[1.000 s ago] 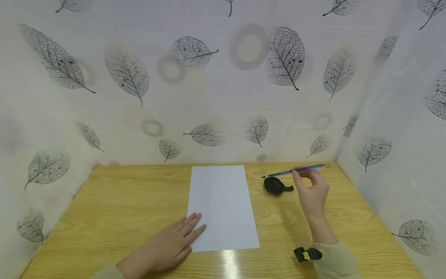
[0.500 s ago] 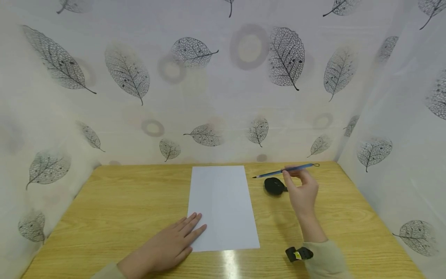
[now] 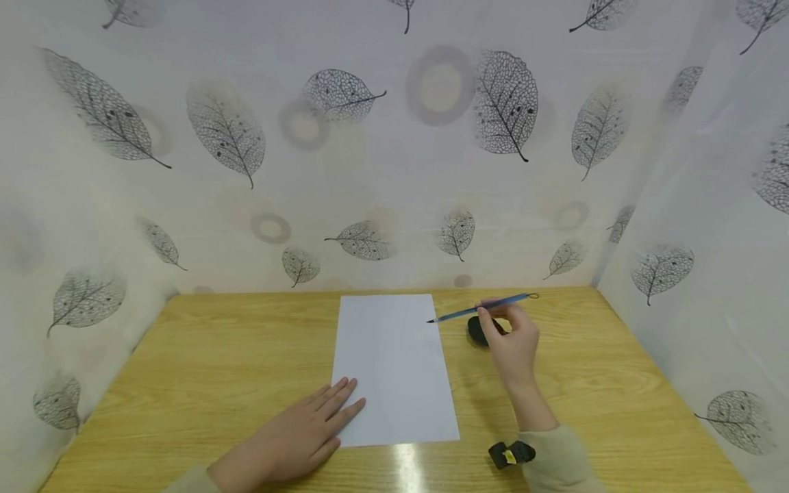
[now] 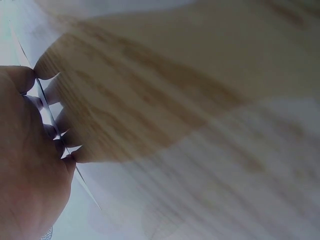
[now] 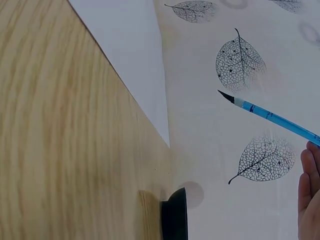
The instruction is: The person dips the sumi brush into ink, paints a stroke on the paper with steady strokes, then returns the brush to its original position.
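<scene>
A blank white sheet of paper (image 3: pixel 388 363) lies on the wooden table. My left hand (image 3: pixel 305 433) rests flat with spread fingers on the paper's lower left edge; in the left wrist view the hand (image 4: pixel 32 135) meets that edge. Between thumb and fingers, my right hand (image 3: pixel 514 340) holds a blue writing brush (image 3: pixel 459 313), slanted with its dark tip to the left, over the sheet's right edge. The right wrist view shows the brush (image 5: pixel 280 120) with a pointed black tip, held above the table. Beneath the right hand sits a small black dish (image 3: pixel 477 331), partly hidden.
The wooden table (image 3: pixel 234 356) reaches back to a pale leaf-printed curtain (image 3: pixel 382 171), which also hangs along both sides. A black wrist device (image 3: pixel 511 453) is on the right sleeve. The black dish (image 5: pixel 175 217) stands right of the paper.
My right hand has moved left with the brush, bringing the tip from above the black dish to the paper's right edge. It now covers part of the dish. My left hand stays in place.
</scene>
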`<move>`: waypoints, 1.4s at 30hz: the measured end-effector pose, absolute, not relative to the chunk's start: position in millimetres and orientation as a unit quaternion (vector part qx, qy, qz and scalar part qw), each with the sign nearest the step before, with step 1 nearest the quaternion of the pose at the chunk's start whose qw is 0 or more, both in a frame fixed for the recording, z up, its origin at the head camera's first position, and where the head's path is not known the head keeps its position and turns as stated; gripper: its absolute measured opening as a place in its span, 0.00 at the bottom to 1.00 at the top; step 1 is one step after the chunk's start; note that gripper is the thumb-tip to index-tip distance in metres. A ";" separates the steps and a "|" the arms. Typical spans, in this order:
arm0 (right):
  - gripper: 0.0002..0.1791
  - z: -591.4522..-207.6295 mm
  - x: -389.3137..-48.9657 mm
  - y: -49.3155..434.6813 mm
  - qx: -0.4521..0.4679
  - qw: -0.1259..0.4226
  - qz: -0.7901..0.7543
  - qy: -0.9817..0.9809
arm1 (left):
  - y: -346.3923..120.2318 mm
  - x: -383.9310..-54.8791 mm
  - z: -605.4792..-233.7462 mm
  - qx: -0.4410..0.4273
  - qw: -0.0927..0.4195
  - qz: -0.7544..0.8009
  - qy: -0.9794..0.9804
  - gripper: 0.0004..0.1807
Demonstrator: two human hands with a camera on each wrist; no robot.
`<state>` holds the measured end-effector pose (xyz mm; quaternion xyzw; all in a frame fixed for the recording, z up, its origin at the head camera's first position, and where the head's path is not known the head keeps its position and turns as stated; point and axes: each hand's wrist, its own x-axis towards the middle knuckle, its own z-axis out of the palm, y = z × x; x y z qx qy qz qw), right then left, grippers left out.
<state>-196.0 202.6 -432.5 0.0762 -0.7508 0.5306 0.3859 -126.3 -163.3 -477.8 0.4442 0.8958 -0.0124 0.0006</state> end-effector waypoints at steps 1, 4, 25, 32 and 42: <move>0.03 -433.5 -196.1 201.5 0.077 0.383 0.531 -0.752 | -163.2 -126.3 -477.7 0.444 0.002 -0.012 0.896 0.32; 0.03 -434.9 -196.1 198.3 0.076 0.376 0.535 -0.752 | -162.6 -126.3 -476.9 0.440 0.011 -0.009 0.898 0.32; 0.05 -449.5 -204.0 162.9 0.097 0.347 0.536 -0.764 | -162.2 -125.2 -477.7 0.437 0.009 -0.012 0.899 0.32; 0.05 -454.1 -204.4 151.3 0.109 0.341 0.534 -0.766 | -162.2 -126.1 -479.0 0.432 0.021 -0.012 0.902 0.33; 0.06 -454.4 -205.0 137.8 0.119 0.337 0.538 -0.763 | -162.1 -126.2 -480.0 0.435 0.007 -0.017 0.900 0.32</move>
